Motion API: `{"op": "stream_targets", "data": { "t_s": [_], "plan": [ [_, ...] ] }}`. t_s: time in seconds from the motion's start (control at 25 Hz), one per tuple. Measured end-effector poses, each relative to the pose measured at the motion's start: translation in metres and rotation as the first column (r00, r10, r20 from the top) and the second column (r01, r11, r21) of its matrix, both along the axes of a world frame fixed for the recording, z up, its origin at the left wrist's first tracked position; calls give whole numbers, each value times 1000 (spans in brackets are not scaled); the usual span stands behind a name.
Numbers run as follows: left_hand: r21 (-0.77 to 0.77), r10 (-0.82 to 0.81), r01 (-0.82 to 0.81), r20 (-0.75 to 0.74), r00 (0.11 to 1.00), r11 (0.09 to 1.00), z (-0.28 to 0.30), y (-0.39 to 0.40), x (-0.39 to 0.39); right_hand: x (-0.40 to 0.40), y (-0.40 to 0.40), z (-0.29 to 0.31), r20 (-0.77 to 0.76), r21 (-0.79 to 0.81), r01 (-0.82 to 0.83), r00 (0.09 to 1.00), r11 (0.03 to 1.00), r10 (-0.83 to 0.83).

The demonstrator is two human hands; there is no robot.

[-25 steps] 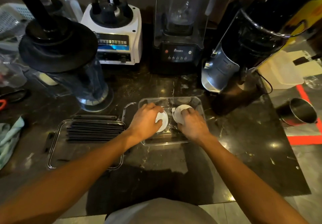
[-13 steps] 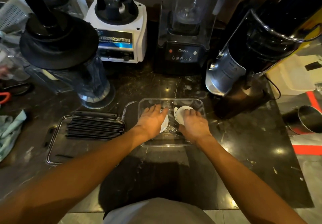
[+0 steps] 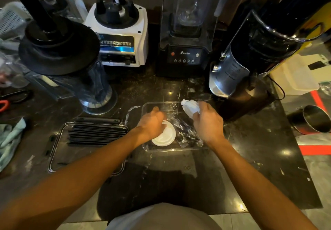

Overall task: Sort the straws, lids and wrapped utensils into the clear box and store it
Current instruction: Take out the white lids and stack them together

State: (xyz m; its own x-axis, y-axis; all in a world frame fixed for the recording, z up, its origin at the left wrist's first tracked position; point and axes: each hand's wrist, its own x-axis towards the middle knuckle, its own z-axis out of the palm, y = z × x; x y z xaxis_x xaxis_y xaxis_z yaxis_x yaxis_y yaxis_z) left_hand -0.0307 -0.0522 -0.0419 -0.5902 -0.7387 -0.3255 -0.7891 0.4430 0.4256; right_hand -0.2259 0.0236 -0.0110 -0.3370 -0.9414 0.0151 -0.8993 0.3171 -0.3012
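Observation:
A clear box (image 3: pixel 161 149) sits on the dark counter in front of me. My left hand (image 3: pixel 151 124) rests on a stack of white lids (image 3: pixel 165 135) lying in the box's left half. My right hand (image 3: pixel 207 122) grips a second stack of white lids (image 3: pixel 189 109), tilted and lifted above the box's far right corner. Clear-wrapped utensils (image 3: pixel 188 133) lie in the right half of the box. Black straws (image 3: pixel 96 134) lie side by side in a clear tray (image 3: pixel 55 151) to the left of the box.
Blender jar (image 3: pixel 71 65), white blender base (image 3: pixel 118 32), black blender (image 3: pixel 186 32) and a dark grinder (image 3: pixel 250 65) crowd the back. A metal cup (image 3: pixel 315 120) lies at right, a green cloth (image 3: pixel 10 138) at left. Bare counter (image 3: pixel 170 176) lies in front of the box.
My right hand has lifted its stack of lids up and back toward the box's far right corner, uncovering the wrapped utensils. My left hand stays on the left stack.

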Motion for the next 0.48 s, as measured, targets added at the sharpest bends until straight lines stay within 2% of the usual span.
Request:
{"op": "stream_targets", "data": {
  "t_s": [0.16, 0.28, 0.32, 0.4, 0.48],
  "plan": [
    [129, 143, -122, -176, 974, 984, 8, -3, 11, 0, 2, 7, 159, -97, 110, 983, 989, -94],
    [196, 286, -236, -294, 912, 952, 15, 0, 15, 0, 5, 10, 410, -119, 257, 892, 959, -188],
    [243, 339, -266, -340, 877, 933, 16, -1, 16, 1, 4, 11, 543, -113, 310, 815, 944, -203],
    [357, 443, -313, -380, 812, 880, 14, 1, 17, 6, 3, 15, 815, -23, 415, 534, 909, -224],
    [440, 517, -343, -377, 768, 830, 13, 3, 17, 13, 3, 23, 925, 129, 435, 270, 891, -266]
  ]
}}
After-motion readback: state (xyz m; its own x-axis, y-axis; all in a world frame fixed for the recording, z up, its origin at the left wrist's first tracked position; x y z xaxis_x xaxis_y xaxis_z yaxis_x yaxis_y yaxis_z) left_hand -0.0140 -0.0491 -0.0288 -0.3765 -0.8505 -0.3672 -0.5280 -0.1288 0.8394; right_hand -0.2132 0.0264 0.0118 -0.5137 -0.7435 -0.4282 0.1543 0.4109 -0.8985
